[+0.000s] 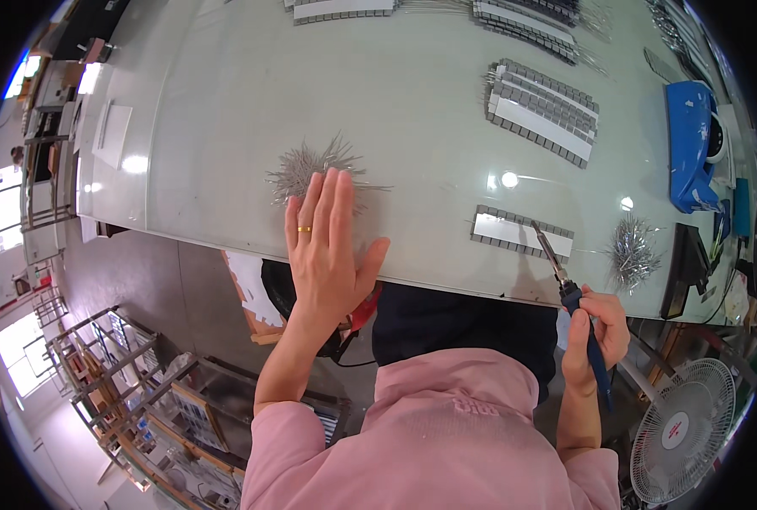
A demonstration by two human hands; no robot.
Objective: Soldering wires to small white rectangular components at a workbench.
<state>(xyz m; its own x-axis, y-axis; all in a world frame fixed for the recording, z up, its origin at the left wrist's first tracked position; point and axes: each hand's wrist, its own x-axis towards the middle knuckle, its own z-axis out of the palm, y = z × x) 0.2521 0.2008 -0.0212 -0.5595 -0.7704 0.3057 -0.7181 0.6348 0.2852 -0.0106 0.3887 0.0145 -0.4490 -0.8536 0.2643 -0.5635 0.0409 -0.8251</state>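
My left hand lies flat with its fingers stretched out. Its fingertips reach onto the near edge of a loose pile of thin silvery wire pieces. A soldering iron with a dark blue handle is gripped in my right hand. The metal tip of the iron points up and left, over a strip of grey blocks with a white band. From this view I cannot tell whether the tip touches the strip. To the right of the strip is a second heap of shiny wire bits.
Several more block strips are stacked farther back, with others at the far edge of view. A blue device stands at the right, near a black stand. A fan is below the table at the right.
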